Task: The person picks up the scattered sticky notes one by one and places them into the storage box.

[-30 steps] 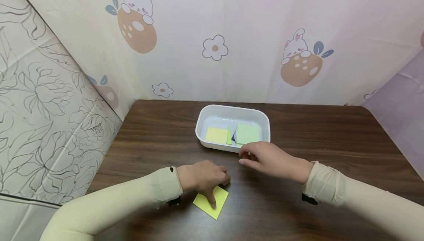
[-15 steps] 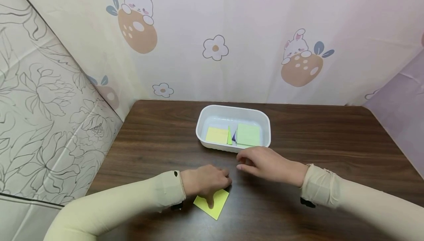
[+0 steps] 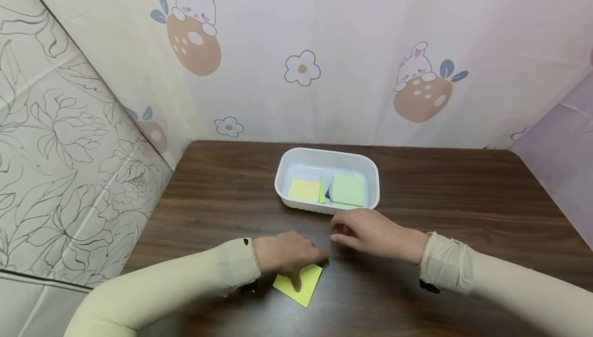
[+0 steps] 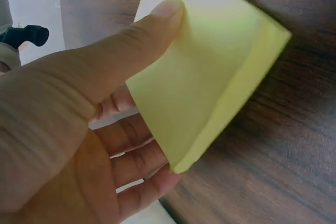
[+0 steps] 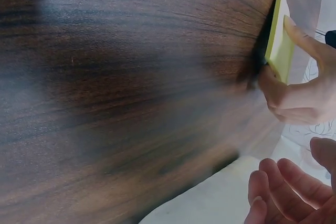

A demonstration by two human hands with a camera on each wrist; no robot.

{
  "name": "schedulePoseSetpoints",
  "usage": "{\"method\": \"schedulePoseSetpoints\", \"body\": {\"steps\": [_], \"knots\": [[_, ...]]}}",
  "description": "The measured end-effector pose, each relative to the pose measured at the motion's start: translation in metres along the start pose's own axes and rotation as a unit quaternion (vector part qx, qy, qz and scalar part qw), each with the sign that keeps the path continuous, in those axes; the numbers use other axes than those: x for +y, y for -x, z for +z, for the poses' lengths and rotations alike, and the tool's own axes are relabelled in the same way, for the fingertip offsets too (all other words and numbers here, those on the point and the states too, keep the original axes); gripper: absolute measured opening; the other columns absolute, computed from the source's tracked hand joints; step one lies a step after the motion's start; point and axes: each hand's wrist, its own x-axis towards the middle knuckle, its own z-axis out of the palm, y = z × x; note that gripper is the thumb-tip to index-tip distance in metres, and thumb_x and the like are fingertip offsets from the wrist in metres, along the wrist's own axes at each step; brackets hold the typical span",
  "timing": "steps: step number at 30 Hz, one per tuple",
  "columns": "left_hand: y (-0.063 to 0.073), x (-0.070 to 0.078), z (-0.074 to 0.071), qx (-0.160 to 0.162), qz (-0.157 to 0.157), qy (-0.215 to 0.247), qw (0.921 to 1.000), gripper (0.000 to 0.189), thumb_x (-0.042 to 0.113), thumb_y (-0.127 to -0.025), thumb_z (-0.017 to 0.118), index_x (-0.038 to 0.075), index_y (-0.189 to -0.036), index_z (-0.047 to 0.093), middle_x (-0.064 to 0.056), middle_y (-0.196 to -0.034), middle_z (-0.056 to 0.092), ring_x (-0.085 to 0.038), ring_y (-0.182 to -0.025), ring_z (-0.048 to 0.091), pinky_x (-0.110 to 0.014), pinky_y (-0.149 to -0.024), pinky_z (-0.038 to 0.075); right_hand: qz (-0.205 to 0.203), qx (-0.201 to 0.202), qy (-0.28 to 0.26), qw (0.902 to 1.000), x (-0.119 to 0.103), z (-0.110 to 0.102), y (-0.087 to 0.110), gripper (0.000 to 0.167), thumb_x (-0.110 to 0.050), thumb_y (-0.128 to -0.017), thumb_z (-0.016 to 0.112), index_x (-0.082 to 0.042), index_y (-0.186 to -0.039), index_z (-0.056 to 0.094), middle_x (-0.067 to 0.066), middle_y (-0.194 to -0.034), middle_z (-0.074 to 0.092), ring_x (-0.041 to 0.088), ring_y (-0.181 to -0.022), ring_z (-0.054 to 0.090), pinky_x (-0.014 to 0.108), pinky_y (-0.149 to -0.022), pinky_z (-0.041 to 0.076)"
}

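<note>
My left hand [image 3: 289, 253] holds a yellow sticky note pad [image 3: 309, 282] low over the table. In the left wrist view the thumb lies across the top face of the pad [image 4: 210, 72], and the other fingers are partly hidden at its near edge and beneath it. The right wrist view shows this pad [image 5: 283, 56] tilted, gripped between thumb and fingers. To the right, my right hand [image 3: 372, 233] hovers in front of the white tray [image 3: 324, 153], fingers loosely bent and holding nothing. Between the two hands is a small gap.
Inside the tray are a pale yellow pad [image 3: 303, 190], a light green pad [image 3: 348, 190], a bright green piece [image 3: 321, 192] and a dark purple piece [image 3: 328, 193]. Behind the brown wooden table [image 3: 222, 182] hangs a patterned curtain [image 3: 352, 43].
My right hand has drawn back slightly from the tray toward me. My left index finger has stretched out to the right, while the yellow pad has barely shifted.
</note>
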Motion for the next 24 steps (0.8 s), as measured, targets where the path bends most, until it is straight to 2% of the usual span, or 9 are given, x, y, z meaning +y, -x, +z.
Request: {"method": "schedulePoseSetpoints", "body": {"steps": [6, 9, 13, 20, 24], "knots": [[-0.001, -0.003, -0.003, 0.019, 0.006, 0.012, 0.9997, 0.038, 0.038, -0.084, 0.082, 0.024, -0.114, 0.063, 0.011, -0.088, 0.067, -0.004, -0.07, 0.056, -0.022, -0.061, 0.046, -0.005, 0.005, 0.011, 0.9999, -0.003, 0.0, -0.002, 0.014, -0.03, -0.097, 0.068, -0.018, -0.103, 0.071, -0.018, -0.081, 0.062, 0.0, -0.071, 0.056, 0.022, -0.066, 0.046], [-0.001, -0.006, -0.006, 0.029, 0.004, 0.007, 0.9995, 0.023, 0.031, -0.09, 0.076, 0.023, -0.109, 0.066, 0.009, -0.087, 0.068, -0.006, -0.068, 0.057, -0.024, -0.061, 0.047, -0.009, 0.008, 0.013, 0.9998, -0.004, -0.001, -0.003, 0.013, -0.03, -0.097, 0.068, -0.018, -0.102, 0.071, -0.018, -0.081, 0.061, 0.003, -0.072, 0.057, 0.022, -0.067, 0.046], [-0.001, -0.009, -0.009, 0.042, 0.004, 0.026, 0.9988, 0.005, 0.023, -0.097, 0.067, 0.021, -0.102, 0.067, 0.007, -0.082, 0.067, -0.008, -0.067, 0.055, -0.024, -0.06, 0.046, -0.014, 0.009, 0.013, 0.9998, -0.006, 0.0, -0.003, 0.014, -0.03, -0.097, 0.068, -0.017, -0.103, 0.071, -0.017, -0.082, 0.062, 0.005, -0.073, 0.059, 0.022, -0.068, 0.047], [-0.001, -0.016, -0.013, 0.051, 0.009, 0.054, 0.9972, 0.009, 0.017, -0.101, 0.06, 0.021, -0.096, 0.067, 0.009, -0.073, 0.058, -0.008, -0.063, 0.05, -0.022, -0.057, 0.041, -0.012, 0.011, 0.016, 0.9997, -0.005, 0.0, -0.002, 0.015, -0.03, -0.097, 0.068, -0.017, -0.103, 0.071, -0.017, -0.082, 0.061, 0.004, -0.073, 0.058, 0.022, -0.068, 0.046], [0.001, -0.017, -0.018, 0.05, 0.011, 0.063, 0.9967, 0.01, 0.018, -0.102, 0.059, 0.021, -0.102, 0.069, 0.009, -0.077, 0.061, -0.007, -0.063, 0.05, -0.02, -0.058, 0.041, -0.009, 0.007, 0.017, 0.9998, -0.004, 0.0, -0.001, 0.014, -0.03, -0.097, 0.068, -0.018, -0.103, 0.071, -0.018, -0.082, 0.061, 0.001, -0.072, 0.055, 0.022, -0.067, 0.046]]}}
